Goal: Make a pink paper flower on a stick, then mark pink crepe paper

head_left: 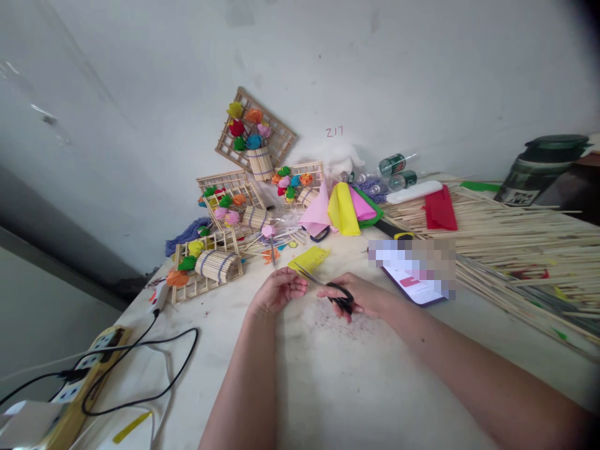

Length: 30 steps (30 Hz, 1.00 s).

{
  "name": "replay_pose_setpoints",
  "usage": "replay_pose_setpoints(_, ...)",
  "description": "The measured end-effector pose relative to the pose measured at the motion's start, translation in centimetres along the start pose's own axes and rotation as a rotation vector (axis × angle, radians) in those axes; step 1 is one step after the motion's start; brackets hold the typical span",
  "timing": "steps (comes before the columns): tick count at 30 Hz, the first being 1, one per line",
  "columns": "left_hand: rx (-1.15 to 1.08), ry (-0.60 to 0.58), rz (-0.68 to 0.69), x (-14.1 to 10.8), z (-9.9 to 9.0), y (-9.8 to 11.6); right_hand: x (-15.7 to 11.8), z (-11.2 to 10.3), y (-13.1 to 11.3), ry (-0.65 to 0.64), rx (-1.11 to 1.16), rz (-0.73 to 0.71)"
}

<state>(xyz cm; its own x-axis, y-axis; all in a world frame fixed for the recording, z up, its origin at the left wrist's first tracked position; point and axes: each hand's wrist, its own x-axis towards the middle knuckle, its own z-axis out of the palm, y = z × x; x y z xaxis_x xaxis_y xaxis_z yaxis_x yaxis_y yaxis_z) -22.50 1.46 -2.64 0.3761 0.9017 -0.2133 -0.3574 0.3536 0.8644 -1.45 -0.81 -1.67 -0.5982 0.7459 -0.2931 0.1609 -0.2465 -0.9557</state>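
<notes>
Remotely, I count one surface (328, 387) and five lattice panels (283, 135) at its far side; my left hand (281, 289) is curled, whether gripping anything I cannot tell; my right hand (362, 292) grasps one pair of scissors (344, 302), pointing toward one yellow sheet (307, 257) beyond both hands.

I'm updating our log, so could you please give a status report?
Right grip: black scissors. Left grip: half curled, contents unclear. Yellow paper beyond blades. Phone near right forearm.

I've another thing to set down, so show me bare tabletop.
Bare: table between the forearms, and left of them to the black cable. Crowded: far side, with flower frames and folded paper; the right, with thin sticks.
</notes>
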Motion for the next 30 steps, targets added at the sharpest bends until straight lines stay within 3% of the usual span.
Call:
replay_pose_setpoints(5, -0.031, 0.097, 0.018, 0.2, 0.2, 0.2, -1.0, -2.4, -1.0, -0.051, -0.118, 0.021)
replay_pose_setpoints(7, -0.003, 0.127, -0.024, 0.3, 0.4, 0.4, -1.2, -2.9, -1.4, 0.019, -0.133, -0.035)
replay_pose_setpoints(11, 0.106, 0.245, -0.134, 0.7, 0.9, 0.7, -0.6, -3.1, -1.3, 0.281, -0.083, -0.130)
replay_pose_setpoints(13, 0.232, 0.406, -0.111, 1.0, 0.9, 0.8, 0.0, -3.2, -0.7, 0.390, -0.093, -0.150)
replay_pose_setpoints(16, 0.609, 0.712, 0.014, 1.2, 0.6, 0.7, 0.9, -3.3, 0.2, 0.510, -0.175, -0.147)
replay_pose_setpoints(19, 0.998, 0.931, 0.116, 1.0, 0.3, 0.6, 1.1, -3.0, 0.6, 0.554, -0.250, -0.165)
replay_pose_setpoints(22, 1.236, 1.083, 0.144, 0.6, 0.4, 0.6, 0.7, -2.3, 0.3, 0.559, -0.290, -0.240)
replay_pose_setpoints(27, 1.314, 1.217, 0.128, 0.5, 0.3, 0.5, -0.1, -1.7, -0.3, 0.623, -0.468, -0.329)
replay_pose_setpoints(30, 1.316, 1.176, 0.176, 0.8, 0.0, 0.2, -0.4, -1.6, -0.5, 0.689, -0.599, -0.326)
